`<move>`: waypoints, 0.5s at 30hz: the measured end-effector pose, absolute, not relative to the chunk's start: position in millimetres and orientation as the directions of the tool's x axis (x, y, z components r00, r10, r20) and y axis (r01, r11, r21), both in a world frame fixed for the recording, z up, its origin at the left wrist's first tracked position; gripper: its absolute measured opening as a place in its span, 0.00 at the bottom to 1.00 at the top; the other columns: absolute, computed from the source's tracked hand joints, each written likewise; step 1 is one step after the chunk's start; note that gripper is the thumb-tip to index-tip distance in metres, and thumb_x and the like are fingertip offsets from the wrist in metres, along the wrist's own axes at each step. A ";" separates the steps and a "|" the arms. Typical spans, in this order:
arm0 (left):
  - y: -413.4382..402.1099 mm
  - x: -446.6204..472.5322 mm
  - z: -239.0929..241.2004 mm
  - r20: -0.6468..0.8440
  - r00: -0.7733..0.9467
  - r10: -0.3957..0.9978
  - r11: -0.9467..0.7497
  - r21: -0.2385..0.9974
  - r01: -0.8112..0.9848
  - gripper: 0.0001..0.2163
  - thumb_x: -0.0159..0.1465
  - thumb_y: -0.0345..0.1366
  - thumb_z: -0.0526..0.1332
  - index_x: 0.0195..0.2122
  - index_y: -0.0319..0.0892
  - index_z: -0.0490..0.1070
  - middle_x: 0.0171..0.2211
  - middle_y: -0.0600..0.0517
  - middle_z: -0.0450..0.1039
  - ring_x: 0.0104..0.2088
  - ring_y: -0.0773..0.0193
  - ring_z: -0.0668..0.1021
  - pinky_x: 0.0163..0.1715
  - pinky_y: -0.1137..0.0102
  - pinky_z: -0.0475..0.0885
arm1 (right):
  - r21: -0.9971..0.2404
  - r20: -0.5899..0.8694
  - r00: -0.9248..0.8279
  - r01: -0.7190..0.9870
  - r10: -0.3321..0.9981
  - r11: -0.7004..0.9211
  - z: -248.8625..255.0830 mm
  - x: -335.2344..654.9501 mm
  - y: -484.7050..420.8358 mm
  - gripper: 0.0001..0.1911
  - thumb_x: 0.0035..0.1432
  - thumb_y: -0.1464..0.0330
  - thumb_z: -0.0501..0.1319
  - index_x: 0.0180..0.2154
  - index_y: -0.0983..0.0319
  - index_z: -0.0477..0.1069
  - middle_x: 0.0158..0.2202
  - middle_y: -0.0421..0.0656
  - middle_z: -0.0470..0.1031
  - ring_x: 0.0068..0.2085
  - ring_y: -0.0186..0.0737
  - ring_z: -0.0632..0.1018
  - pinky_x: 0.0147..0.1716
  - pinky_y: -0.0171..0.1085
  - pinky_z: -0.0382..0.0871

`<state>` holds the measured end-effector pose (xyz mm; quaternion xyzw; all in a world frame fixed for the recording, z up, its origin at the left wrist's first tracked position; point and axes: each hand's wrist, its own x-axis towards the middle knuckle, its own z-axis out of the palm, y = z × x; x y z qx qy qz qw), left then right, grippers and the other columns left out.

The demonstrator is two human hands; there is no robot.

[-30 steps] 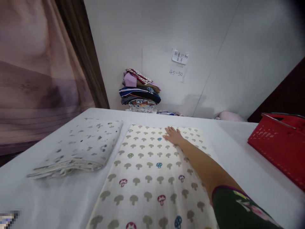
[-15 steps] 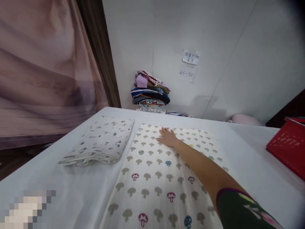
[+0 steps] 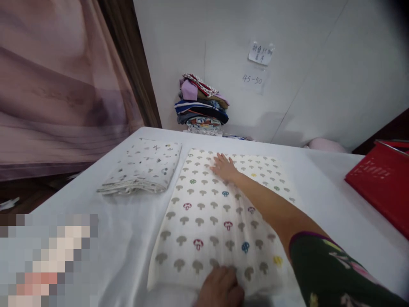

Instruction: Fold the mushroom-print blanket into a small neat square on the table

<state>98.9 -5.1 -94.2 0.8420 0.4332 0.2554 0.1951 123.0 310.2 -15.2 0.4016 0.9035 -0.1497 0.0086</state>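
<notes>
A cream cloth printed with mushrooms (image 3: 207,213) lies folded flat on the white table (image 3: 128,230). My right hand (image 3: 224,166) is stretched out far across it, palm down and fingers flat, near the cloth's far edge. My left hand (image 3: 220,287) sits at the near edge of the same cloth, fingers curled onto the edge. A second folded cloth with small dark prints (image 3: 143,166) lies to the left, apart from both hands.
A stack of folded clothes (image 3: 201,104) stands against the back wall. A red basket (image 3: 380,183) sits at the right edge of the table. A pink curtain (image 3: 64,85) hangs on the left. Paper notes (image 3: 260,53) are stuck on the wall.
The view tipped downward. My left hand has come into view at the near edge of the mushroom cloth. My right hand stays flat near the far edge.
</notes>
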 end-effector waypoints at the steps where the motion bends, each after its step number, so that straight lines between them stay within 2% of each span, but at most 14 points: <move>1: -13.2 100.3 -86.0 0.253 0.453 0.855 -0.512 0.555 0.656 0.04 0.61 0.36 0.57 0.30 0.53 0.69 0.29 0.48 0.70 0.32 0.58 0.73 0.26 0.63 0.69 | -0.279 -0.126 -0.697 0.707 0.706 0.649 -12.2 141.0 292.4 0.41 0.58 0.44 0.34 0.65 0.60 0.40 0.67 0.42 0.30 0.65 0.47 0.34 0.61 0.49 0.26; 4: -22.2 102.0 -58.3 0.211 0.396 0.894 -0.445 0.521 0.728 0.04 0.59 0.32 0.57 0.28 0.48 0.66 0.30 0.48 0.69 0.32 0.59 0.71 0.29 0.61 0.68 | -0.319 -0.149 -0.748 0.655 0.647 0.685 -7.7 213.7 231.6 0.39 0.59 0.44 0.35 0.65 0.56 0.42 0.67 0.39 0.32 0.66 0.48 0.38 0.61 0.48 0.29; 6: -19.4 101.9 -45.1 0.197 0.410 0.890 -0.453 0.463 0.762 0.04 0.58 0.29 0.56 0.28 0.45 0.65 0.31 0.49 0.69 0.33 0.60 0.70 0.32 0.63 0.67 | -0.284 -0.173 -0.700 0.709 0.693 0.645 -9.9 276.4 193.1 0.36 0.60 0.45 0.36 0.64 0.55 0.44 0.67 0.40 0.35 0.66 0.47 0.41 0.62 0.49 0.33; 9: -13.3 102.0 -38.7 0.196 0.431 0.881 -0.473 0.426 0.772 0.04 0.57 0.27 0.56 0.30 0.43 0.67 0.32 0.49 0.70 0.35 0.60 0.69 0.35 0.64 0.66 | -0.156 -0.127 -0.521 0.851 0.844 0.502 -22.1 386.0 145.8 0.34 0.61 0.48 0.40 0.62 0.58 0.51 0.66 0.45 0.44 0.65 0.48 0.46 0.60 0.54 0.40; 11: -11.5 102.3 -40.1 0.215 0.420 0.882 -0.471 0.424 0.773 0.05 0.57 0.27 0.56 0.32 0.42 0.68 0.33 0.49 0.70 0.37 0.60 0.69 0.37 0.65 0.65 | -0.096 -0.075 -0.334 0.940 0.940 0.326 -34.1 459.7 118.6 0.32 0.60 0.50 0.42 0.60 0.59 0.56 0.64 0.48 0.51 0.64 0.51 0.52 0.57 0.59 0.48; 13: -11.6 102.8 -41.9 0.234 0.404 0.884 -0.466 0.418 0.779 0.06 0.58 0.27 0.55 0.33 0.42 0.69 0.34 0.49 0.70 0.37 0.60 0.70 0.39 0.65 0.65 | -0.091 0.009 -0.164 0.982 0.986 0.164 -46.0 520.6 92.6 0.31 0.60 0.51 0.44 0.57 0.60 0.62 0.60 0.52 0.59 0.62 0.56 0.57 0.55 0.62 0.52; 15: -12.3 103.5 -42.4 0.246 0.387 0.889 -0.457 0.411 0.789 0.06 0.60 0.29 0.55 0.34 0.43 0.70 0.34 0.49 0.71 0.38 0.61 0.70 0.39 0.64 0.65 | -0.164 0.153 -0.112 0.977 0.982 0.137 -55.1 557.2 68.6 0.30 0.60 0.52 0.44 0.55 0.62 0.64 0.57 0.53 0.64 0.60 0.55 0.60 0.55 0.59 0.57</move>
